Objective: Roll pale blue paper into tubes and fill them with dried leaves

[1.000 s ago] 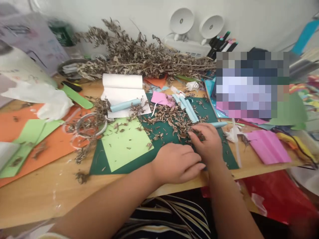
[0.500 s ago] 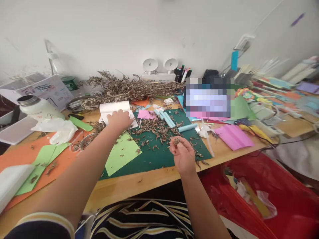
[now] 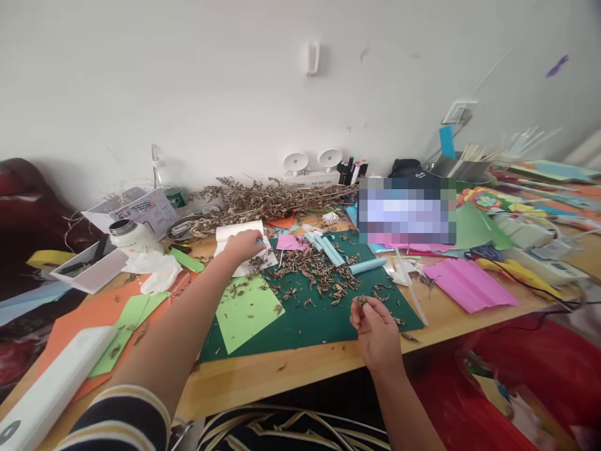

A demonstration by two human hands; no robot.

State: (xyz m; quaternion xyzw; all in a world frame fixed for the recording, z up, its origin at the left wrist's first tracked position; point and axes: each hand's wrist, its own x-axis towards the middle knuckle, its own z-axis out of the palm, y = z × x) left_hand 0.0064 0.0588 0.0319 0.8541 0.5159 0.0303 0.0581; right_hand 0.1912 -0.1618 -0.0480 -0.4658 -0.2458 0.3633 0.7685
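Note:
My right hand [image 3: 375, 329] hovers over the near right corner of the dark green cutting mat [image 3: 319, 319], fingers pinched on a small bunch of dried leaf bits [image 3: 361, 300]. My left hand [image 3: 243, 244] reaches far over the white folded paper [image 3: 235, 232] and closes on a light blue paper roll [image 3: 260, 241], only its tip showing. Crumbled dried leaves [image 3: 314, 279] are scattered across the mat. More light blue paper rolls [image 3: 328, 249] lie at the mat's far edge. A light green sheet [image 3: 246, 310] lies on the mat's left part.
A pile of dried branches [image 3: 267, 200] runs along the wall. A white bottle [image 3: 131, 235], a crumpled white glove [image 3: 157, 275], orange paper [image 3: 79, 319] and a white tray [image 3: 89, 269] lie left. Pink folded paper [image 3: 469, 285], markers [image 3: 352, 169] and craft clutter are right. Red plastic [image 3: 516, 369] hangs below the table edge.
My left hand went from the mat's near edge out to the white paper and closed on the blue roll. My right hand lifted with a pinch of leaves. The view rose and widened.

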